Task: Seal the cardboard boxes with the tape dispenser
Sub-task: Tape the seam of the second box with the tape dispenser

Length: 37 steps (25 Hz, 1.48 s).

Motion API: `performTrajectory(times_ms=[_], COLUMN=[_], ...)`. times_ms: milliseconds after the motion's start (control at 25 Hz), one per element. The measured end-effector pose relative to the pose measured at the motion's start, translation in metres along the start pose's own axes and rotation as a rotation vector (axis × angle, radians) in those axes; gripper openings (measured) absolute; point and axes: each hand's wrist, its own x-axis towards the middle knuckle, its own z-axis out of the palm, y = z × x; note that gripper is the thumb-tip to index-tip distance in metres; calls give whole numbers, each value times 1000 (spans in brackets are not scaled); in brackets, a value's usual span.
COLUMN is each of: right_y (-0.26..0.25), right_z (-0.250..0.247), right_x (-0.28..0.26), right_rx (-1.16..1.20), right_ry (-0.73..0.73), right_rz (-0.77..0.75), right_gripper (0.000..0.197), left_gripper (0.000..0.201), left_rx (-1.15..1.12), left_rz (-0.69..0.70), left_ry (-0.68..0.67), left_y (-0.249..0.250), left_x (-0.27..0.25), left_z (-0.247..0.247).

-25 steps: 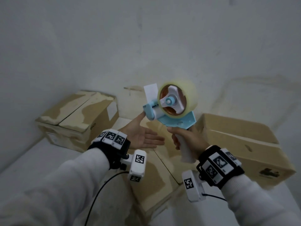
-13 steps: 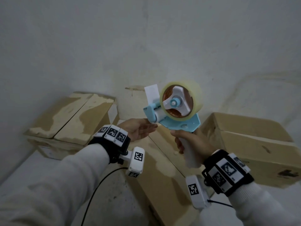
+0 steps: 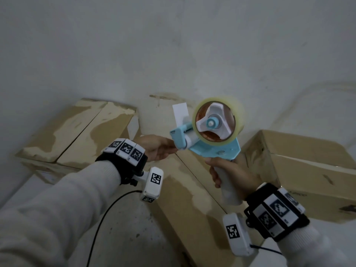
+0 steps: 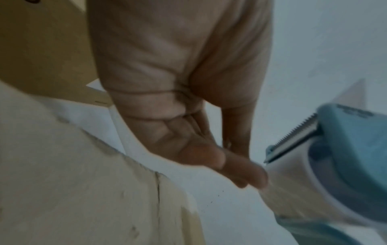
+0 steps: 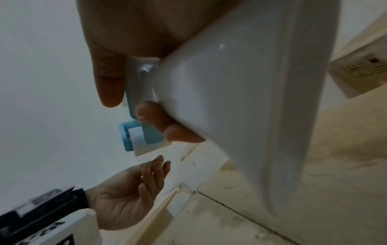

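While the right hand grips the tape dispenser, left-hand fingers reach, loosely extended.

L hand closed in from open palm; fingertips now at dispenser roller end.

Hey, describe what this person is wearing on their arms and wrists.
Both arms are in pale, off-white knit sleeves. Each wrist carries a black band: the left band and the right band are topped with white blocks printed with black square codes. A white camera pod with its own code hangs under the left wrist, trailing a black cable; a matching pod hangs under the right.
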Motion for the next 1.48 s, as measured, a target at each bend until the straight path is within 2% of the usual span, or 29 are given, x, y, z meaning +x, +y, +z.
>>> performTrajectory(times_ms=[80,160,320,560,840,960,1080,1160,1240,1320,1400,1480], right_y=[1,2,7,15,9,9,11,12,14,14,14,15], right_z=[3,8,2,4,17,17,17,18,16,15,17,18], right_x=[0,-2,-8,-8,2,2,2,2,1,0,0,0], right_rx=[-127,-236,-281,-420,-385,-396,-392,-375,-364,-343,-319,-314], right_ry=[19,30,35,-5,13,3,11,13,15,23,32,62], right_rz=[-21,-33,-7,34,123,138,152,159,147,133,129,128], right_gripper=[18,20,21,41,32,31,34,33,35,33,29,26], left_gripper=[6,11,9,15,19,6,46,60,50,35,38,45], left_rx=[182,396,547,718,799,865,945,1058,1094,1022,997,1013], left_rz=[66,123,234,190,74,12,-50,23,129,103,76,114], left_ry=[62,107,185,97,-23,-57,-92,-80,-81,-134,-163,-217], left_y=[7,19,32,13,10,6,2,3,7,8,0,-17], left_x=[6,12,26,56,80,83,85,83,78,65,46,35], left_z=[-2,-5,-15,-23,-30,-25,-19,-21,-21,-19,-17,-16])
